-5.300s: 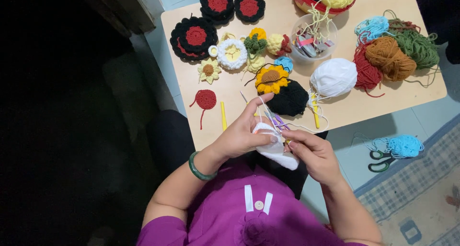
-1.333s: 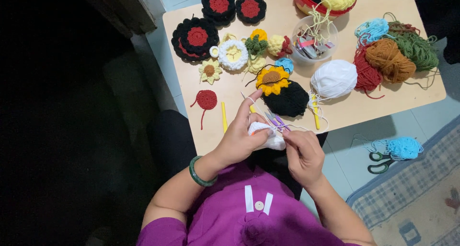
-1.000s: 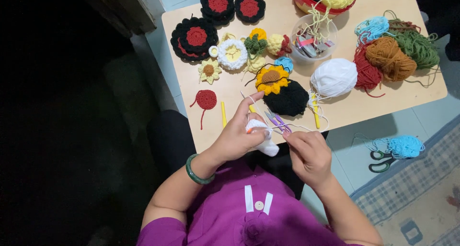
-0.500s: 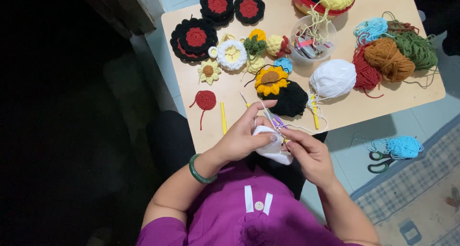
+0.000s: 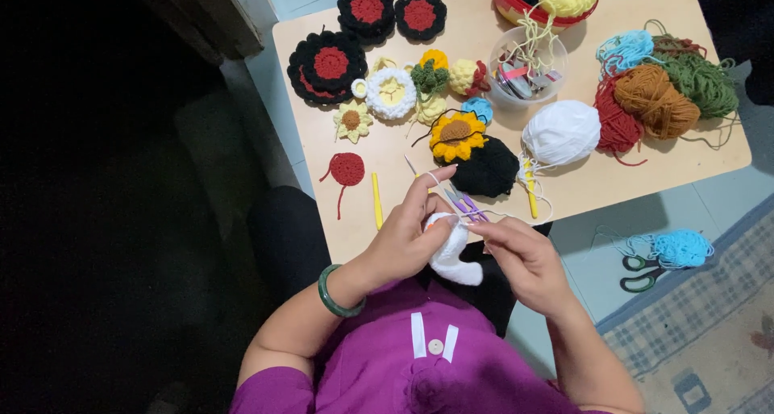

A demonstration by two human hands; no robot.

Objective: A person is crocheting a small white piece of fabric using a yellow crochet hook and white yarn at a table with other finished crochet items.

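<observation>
Both hands shifted slightly; left hand [image 5: 403, 241] grips the unfinished white piece [image 5: 453, 253] (small yet), right hand [image 5: 520, 257] pinches its yarn.

white crochet piece [image 5: 454, 254] | small, soft, curved | held above table edge | hook probably purple

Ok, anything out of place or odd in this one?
Yes: a tangle of blue yarn and green-handled scissors lie on the floor beside the table, apart from the other yarn. On the table, loose strands trail from the balls.
</observation>
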